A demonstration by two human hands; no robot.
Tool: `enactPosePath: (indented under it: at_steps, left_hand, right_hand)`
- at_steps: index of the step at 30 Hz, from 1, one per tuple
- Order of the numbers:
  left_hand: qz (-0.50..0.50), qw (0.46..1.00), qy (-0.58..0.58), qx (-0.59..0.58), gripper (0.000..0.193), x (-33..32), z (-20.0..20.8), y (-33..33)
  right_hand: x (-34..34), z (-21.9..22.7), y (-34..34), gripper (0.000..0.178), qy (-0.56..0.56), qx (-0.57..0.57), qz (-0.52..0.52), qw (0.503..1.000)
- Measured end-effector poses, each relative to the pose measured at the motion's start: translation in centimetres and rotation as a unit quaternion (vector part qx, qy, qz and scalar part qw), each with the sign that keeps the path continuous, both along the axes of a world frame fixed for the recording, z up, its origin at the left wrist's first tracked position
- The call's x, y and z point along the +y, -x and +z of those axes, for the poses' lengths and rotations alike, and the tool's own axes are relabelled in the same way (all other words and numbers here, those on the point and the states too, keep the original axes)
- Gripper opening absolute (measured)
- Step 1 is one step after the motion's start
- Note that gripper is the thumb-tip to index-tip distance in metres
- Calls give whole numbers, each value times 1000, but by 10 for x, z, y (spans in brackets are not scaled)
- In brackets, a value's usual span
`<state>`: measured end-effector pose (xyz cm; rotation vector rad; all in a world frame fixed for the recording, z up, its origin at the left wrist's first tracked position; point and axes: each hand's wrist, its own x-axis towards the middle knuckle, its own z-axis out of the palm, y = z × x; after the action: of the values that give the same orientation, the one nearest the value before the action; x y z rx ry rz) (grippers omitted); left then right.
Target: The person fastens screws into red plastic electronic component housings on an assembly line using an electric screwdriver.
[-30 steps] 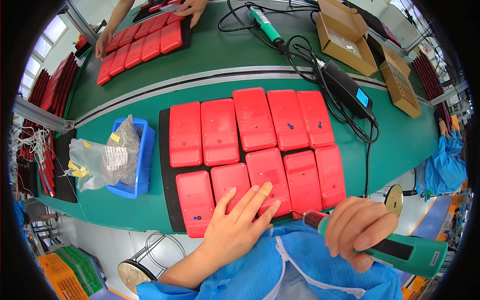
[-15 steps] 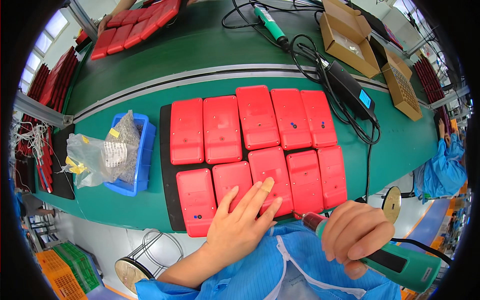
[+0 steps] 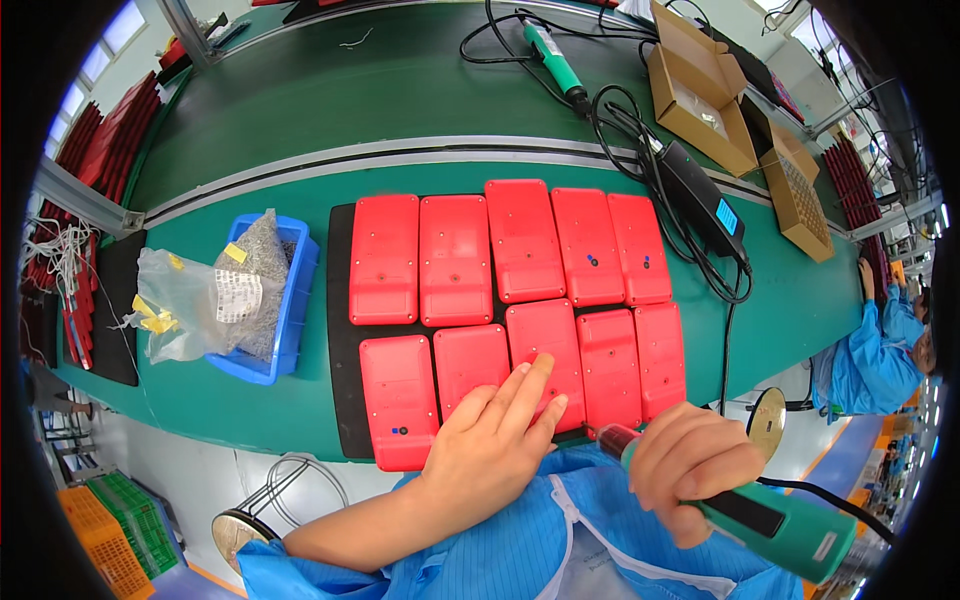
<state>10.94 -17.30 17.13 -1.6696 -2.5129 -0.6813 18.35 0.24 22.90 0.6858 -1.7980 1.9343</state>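
Several red plastic device housings (image 3: 455, 260) lie in two rows on a black mat (image 3: 342, 400), small screws and holes showing in their backs. My left hand (image 3: 490, 430) rests with stretched fingers across the near-row housings, fingertips on the middle one (image 3: 545, 345). My right hand (image 3: 690, 465) is wrapped round a green electric screwdriver (image 3: 775, 530). Its red-collared tip points left, at the near edge of the housing right of the middle (image 3: 608, 370); whether the bit touches it I cannot tell.
Left of the mat stands a blue bin (image 3: 290, 320) with a bag of small screws (image 3: 250, 300). A black power unit (image 3: 700, 195) with cables lies at the right. Beyond the rail are a second green screwdriver (image 3: 555, 65) and cardboard boxes (image 3: 700, 90). Another person (image 3: 875, 340) sits far right.
The red housings held by another person on the far green surface have gone from view. My view has shifted slightly; my left hand stays on the housings and my right hand keeps the screwdriver.
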Motion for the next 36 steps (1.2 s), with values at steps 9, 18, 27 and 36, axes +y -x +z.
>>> enactPosePath:
  at_steps: [9,18,27,36]
  left_hand:
    - [51,993,-97,-38,40,-25,21,6]
    - [359,910,-95,185,27,-203,90,131]
    - [277,929,197,145,35,-161,63,155]
    - [301,931,91,183,27,-169,52,145]
  right_hand:
    - [-2,0,-5,29,-14,25,-5,1000]
    - [3,18,-22,28,103,33,-166,980]
    - [-2,12,-24,25,92,27,-198,976]
    - [1,13,-23,17,95,61,-154,982]
